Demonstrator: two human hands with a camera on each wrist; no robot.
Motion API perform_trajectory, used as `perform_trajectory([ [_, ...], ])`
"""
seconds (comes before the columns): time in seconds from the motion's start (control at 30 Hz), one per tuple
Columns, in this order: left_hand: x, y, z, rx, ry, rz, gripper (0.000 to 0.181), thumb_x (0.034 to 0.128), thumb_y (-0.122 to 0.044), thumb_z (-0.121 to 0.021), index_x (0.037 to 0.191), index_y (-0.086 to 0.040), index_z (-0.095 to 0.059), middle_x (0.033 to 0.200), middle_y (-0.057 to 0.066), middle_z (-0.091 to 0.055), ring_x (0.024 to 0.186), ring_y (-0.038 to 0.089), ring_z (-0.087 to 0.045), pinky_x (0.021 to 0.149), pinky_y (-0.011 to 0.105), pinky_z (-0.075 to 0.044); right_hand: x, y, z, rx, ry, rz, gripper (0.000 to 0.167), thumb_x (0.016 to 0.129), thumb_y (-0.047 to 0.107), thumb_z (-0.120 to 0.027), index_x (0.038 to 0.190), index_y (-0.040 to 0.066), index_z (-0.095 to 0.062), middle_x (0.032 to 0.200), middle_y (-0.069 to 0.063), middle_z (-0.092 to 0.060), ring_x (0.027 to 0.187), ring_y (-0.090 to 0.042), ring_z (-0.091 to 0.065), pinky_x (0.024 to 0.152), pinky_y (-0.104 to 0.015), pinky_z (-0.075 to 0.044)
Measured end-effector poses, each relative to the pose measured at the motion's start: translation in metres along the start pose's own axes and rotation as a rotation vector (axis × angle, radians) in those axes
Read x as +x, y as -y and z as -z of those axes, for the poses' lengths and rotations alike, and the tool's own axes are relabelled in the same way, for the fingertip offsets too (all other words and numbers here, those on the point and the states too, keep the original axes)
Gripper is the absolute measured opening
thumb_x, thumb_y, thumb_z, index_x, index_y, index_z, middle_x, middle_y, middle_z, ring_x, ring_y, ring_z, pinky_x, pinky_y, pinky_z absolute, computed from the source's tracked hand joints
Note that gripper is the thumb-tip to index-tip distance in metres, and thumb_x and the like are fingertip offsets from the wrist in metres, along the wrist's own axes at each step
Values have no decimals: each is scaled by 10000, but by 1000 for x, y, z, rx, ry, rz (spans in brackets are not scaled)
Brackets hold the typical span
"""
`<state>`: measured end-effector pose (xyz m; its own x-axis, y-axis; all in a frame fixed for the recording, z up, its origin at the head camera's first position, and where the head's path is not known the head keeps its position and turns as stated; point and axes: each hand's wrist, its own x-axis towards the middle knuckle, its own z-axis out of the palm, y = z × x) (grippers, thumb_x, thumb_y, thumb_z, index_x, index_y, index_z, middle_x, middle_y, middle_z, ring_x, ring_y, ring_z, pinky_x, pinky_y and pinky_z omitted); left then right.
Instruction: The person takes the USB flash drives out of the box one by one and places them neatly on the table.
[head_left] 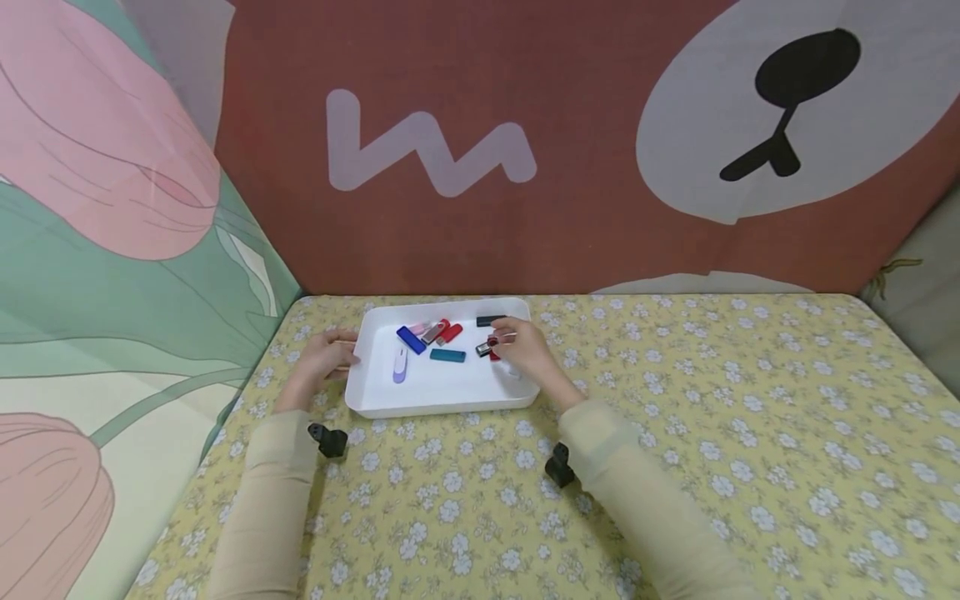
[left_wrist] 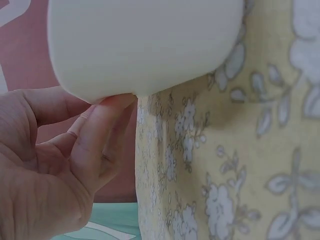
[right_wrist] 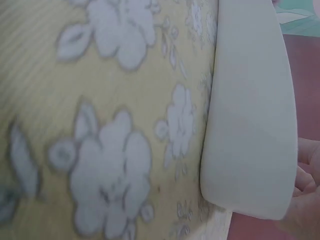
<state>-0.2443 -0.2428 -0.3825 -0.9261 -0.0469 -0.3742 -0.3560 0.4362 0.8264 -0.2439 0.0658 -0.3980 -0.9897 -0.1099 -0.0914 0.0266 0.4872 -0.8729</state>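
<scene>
A white tray lies on the cloth with several USB flash drives in it. My left hand touches its left wall from outside; the left wrist view shows the thumb and fingers against that corner. Over the right part of the tray, my right hand pinches a silver USB flash drive with red beside it, partly hidden by the fingers. Near them lie a black drive, a teal drive, a blue drive, a red drive and a purple-and-white drive.
A yellow floral cloth covers the table. Behind it stands a reddish-brown printed backdrop, with a green and pink printed panel at the left. Black wrist devices sit near both sleeves.
</scene>
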Motion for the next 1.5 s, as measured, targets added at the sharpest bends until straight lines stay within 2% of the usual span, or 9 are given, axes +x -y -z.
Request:
perform_trajectory([
  [0.3,2,4,4,32,4,31,544,908,-22,-519,1431,18,-377,1358,248,-479,710,36,-596,597,198,-515,2,6,-11,-38,-47,-44,389,863,-63,-588,1251,-31,-591,1203,-206,-630,1108,-304,-607,919,-354,-519],
  [0.6,1,2,6,38,30,53,552,935,-38,-516,1457,-9,-338,1423,246,-432,762,49,-603,641,197,-526,6,3,-19,-121,-76,1,354,846,-58,-594,1199,-65,-621,1162,-218,-659,1089,-306,-617,941,-364,-509],
  [0.77,2,1,6,46,36,60,558,932,-23,-516,1458,-6,-333,1434,254,-423,777,55,-603,640,194,-528,10,-1,-23,-184,-68,35,381,821,-72,-627,1202,-74,-616,1139,-211,-678,1078,-299,-635,947,-359,-505],
  [0.97,3,0,3,67,33,64,534,946,-47,-493,1456,-15,-337,1410,229,-439,815,97,-605,664,205,-528,13,-5,-24,-227,-57,39,393,830,-31,-659,1219,-57,-610,1186,-196,-665,1122,-290,-625,991,-362,-482],
  [1.37,2,-2,1,55,45,50,530,947,-41,-494,1451,-5,-334,1385,223,-440,815,92,-599,671,213,-527,11,-8,-23,-252,8,22,351,838,-34,-631,1187,-4,-634,1113,-153,-687,1058,-266,-638,936,-367,-504],
  [1.5,1,-2,1,61,42,58,535,947,-34,-499,1455,-13,-334,1403,237,-437,871,120,-607,674,213,-530,10,-8,-23,-275,19,20,347,835,6,-658,1181,12,-642,1077,-141,-687,1025,-263,-629,918,-378,-498],
])
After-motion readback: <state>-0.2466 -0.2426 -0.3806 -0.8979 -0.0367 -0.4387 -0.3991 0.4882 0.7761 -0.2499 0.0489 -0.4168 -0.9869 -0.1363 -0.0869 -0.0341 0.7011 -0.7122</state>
